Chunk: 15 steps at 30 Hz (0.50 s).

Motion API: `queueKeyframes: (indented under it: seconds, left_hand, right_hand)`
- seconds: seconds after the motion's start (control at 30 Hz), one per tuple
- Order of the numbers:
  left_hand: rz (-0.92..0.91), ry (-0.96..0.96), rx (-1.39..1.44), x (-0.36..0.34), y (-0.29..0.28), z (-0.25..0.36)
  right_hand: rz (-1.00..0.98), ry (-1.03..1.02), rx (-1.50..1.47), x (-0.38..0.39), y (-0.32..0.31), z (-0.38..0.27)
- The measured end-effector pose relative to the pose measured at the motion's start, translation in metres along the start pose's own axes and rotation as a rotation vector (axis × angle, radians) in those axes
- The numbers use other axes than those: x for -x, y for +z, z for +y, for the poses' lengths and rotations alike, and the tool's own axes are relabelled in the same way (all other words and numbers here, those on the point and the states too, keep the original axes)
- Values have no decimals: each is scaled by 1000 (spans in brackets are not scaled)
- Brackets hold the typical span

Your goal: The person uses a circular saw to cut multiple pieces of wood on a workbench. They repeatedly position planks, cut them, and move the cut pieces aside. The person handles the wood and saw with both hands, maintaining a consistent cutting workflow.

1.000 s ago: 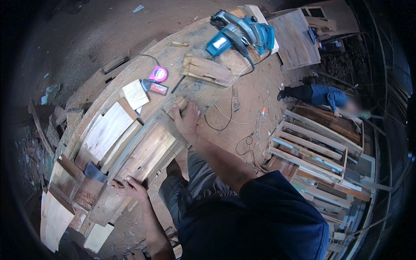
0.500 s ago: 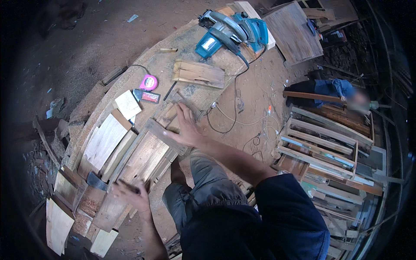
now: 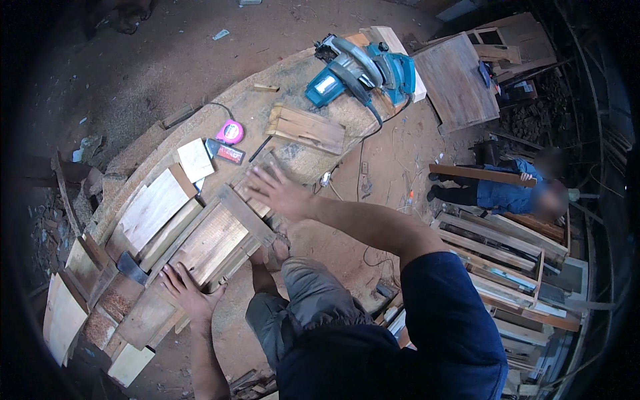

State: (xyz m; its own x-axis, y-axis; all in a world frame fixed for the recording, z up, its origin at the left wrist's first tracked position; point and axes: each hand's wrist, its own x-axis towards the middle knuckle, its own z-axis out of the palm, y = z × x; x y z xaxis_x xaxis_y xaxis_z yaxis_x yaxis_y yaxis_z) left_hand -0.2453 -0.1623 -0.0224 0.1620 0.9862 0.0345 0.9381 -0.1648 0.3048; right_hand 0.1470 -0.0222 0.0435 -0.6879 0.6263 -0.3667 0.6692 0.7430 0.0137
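Observation:
A long wooden frame with a flat panel [image 3: 205,243] lies slantwise across the workbench in front of me. My left hand [image 3: 190,298] rests on its near part, fingers spread and empty. Across the far end of the frame runs a short crosspiece [image 3: 245,215]. Over the wood just beyond that crosspiece, my right hand [image 3: 281,193] is stretched out with its fingers apart. Whether its palm touches the wood, I cannot tell. Left of the frame lie a pale board [image 3: 155,208] and a dark blade-like tool [image 3: 131,268].
A teal circular saw [image 3: 357,70] stands at the bench's far end, near a loose wood block [image 3: 307,128]. A pink tape measure [image 3: 230,132] and a red-and-black box [image 3: 225,152] lie left of centre. At right, another person [image 3: 497,187] holds a plank beside stacked frames [image 3: 497,250].
My left hand has settled flatter on the panel with fingers spread. My right hand has opened wider and shifted slightly off the crosspiece. The other person has turned with the plank.

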Motion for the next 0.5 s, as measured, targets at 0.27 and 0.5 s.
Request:
queueKeyframes:
  seconds: [0.27, 0.5]
  left_hand:
    - [8, 17, -36, -3, -2, -3]
    - [-127, -103, -23, 0, -5, 1]
  right_hand:
    - [39, -35, 123, -13, 15, 7]
    - [-21, -98, -22, -5, 8, 10]
